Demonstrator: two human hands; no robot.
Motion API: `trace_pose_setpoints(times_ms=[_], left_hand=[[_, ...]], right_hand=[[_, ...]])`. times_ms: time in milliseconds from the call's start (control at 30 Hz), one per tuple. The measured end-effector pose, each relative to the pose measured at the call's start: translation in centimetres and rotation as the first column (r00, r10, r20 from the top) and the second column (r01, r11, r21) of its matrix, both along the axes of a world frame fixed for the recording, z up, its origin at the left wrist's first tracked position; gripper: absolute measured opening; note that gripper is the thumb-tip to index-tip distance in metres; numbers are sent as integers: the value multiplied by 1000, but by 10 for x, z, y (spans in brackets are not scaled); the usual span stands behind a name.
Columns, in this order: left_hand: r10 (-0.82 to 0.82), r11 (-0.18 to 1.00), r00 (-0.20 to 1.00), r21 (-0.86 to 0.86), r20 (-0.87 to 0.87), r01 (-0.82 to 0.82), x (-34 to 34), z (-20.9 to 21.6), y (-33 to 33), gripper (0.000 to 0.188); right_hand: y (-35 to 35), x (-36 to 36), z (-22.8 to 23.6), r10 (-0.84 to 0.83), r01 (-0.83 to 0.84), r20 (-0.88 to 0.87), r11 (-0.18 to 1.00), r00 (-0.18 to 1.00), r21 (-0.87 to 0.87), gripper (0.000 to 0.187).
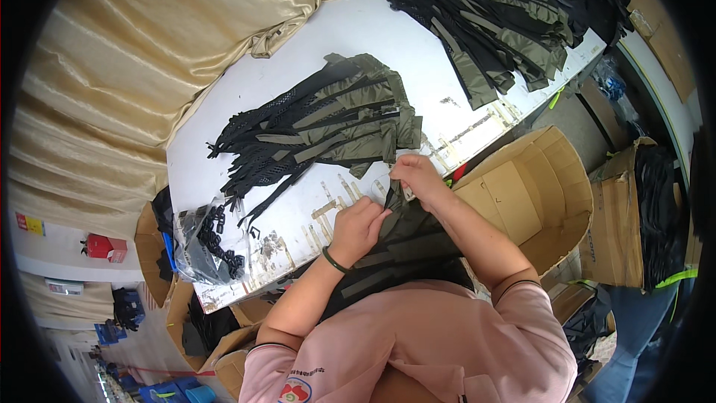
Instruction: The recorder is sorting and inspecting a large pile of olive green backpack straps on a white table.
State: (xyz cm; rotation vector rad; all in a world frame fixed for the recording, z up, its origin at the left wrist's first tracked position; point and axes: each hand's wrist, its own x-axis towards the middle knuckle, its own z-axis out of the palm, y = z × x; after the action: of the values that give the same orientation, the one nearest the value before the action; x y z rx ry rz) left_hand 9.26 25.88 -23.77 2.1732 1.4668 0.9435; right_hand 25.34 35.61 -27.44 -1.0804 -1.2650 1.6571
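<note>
Working an olive-and-black piece at the near edge of the white desk, close to the body. Pinched at its far end by the right hand, fingers together on the cloth; gripped nearer in by the left hand, fingers curled, thumb pressed to the edge. Seemingly at the stage of straightening or checking a single piece; next, by the look of it, calling for a firm hold at both points and an even pull to bring the edge flat. On the desk beyond, fanned in a pile: smooth, faintly glossy olive cloth, black open mesh and narrow, loose-ended strips. Farther right, a second heap, similarly dark and tangled. Near the left corner, a crinkled clear bag of black bits.
</note>
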Motion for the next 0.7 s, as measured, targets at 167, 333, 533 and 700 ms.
trace_pose_setpoints(times_ms=[167,333,533,700], left_hand=[[67,982,995,-183,70,-54,1,11,0,14],[191,879,853,-471,486,71,-19,3,9,5],[275,852,678,-499,682,156,-26,11,12,11],[199,897,694,-414,692,157,-23,7,12,12]], right_hand=[[-25,-10,-9,-13,-27,-143,961,990,-274,16],[-30,-5,0,115,-224,-377,940,919,-259,16],[-40,10,8,504,-672,-543,723,672,-161,26],[-51,6,5,343,-635,-704,747,622,-198,30]])
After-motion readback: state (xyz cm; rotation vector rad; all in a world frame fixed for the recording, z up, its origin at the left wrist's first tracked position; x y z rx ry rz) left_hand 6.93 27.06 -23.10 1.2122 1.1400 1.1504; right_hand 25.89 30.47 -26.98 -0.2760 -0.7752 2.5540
